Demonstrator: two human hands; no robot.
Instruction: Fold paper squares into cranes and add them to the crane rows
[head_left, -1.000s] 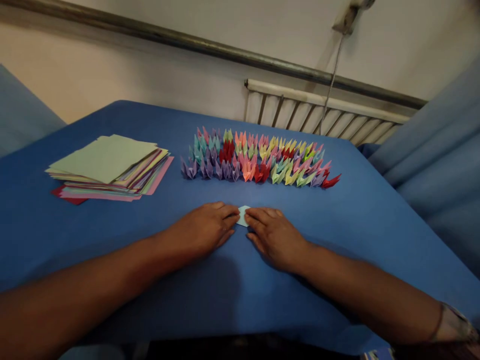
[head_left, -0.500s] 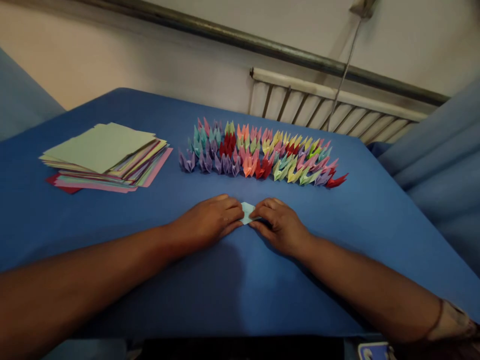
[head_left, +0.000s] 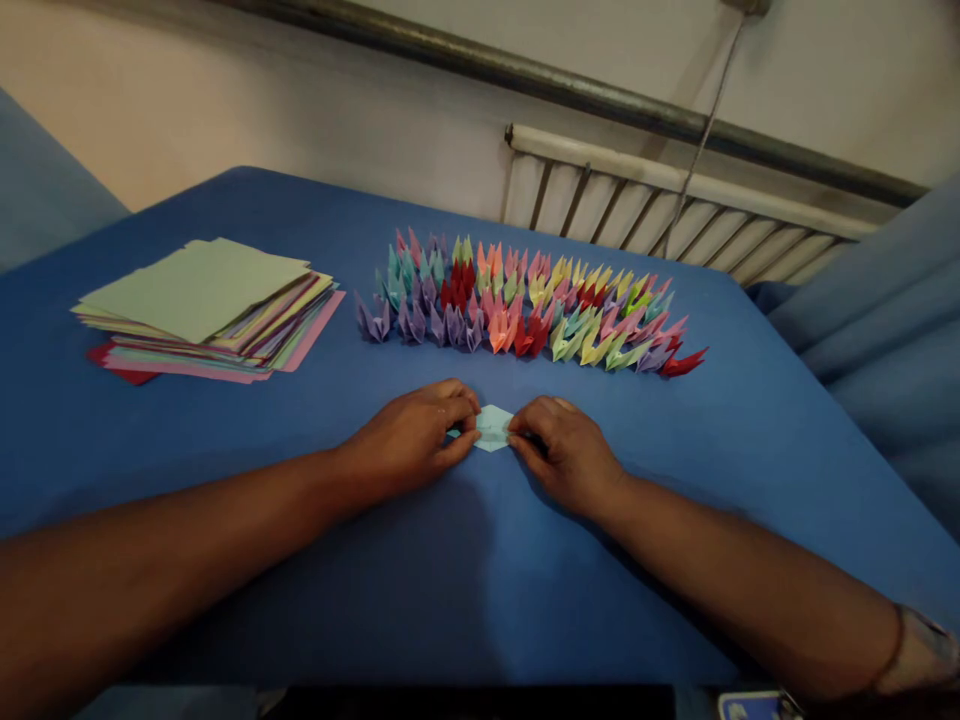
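- The left hand (head_left: 409, 440) and right hand (head_left: 566, 455) pinch a small pale-blue folded paper (head_left: 493, 428) between their fingertips, low on the blue table (head_left: 465, 580), near centre.
- Beyond it stand rows of coloured origami pieces (head_left: 525, 305).
- Far left lies a stack of coloured paper sheets (head_left: 206, 310).

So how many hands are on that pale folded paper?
2. On the folded paper, the left hand pinches the left end and the right hand the right end.
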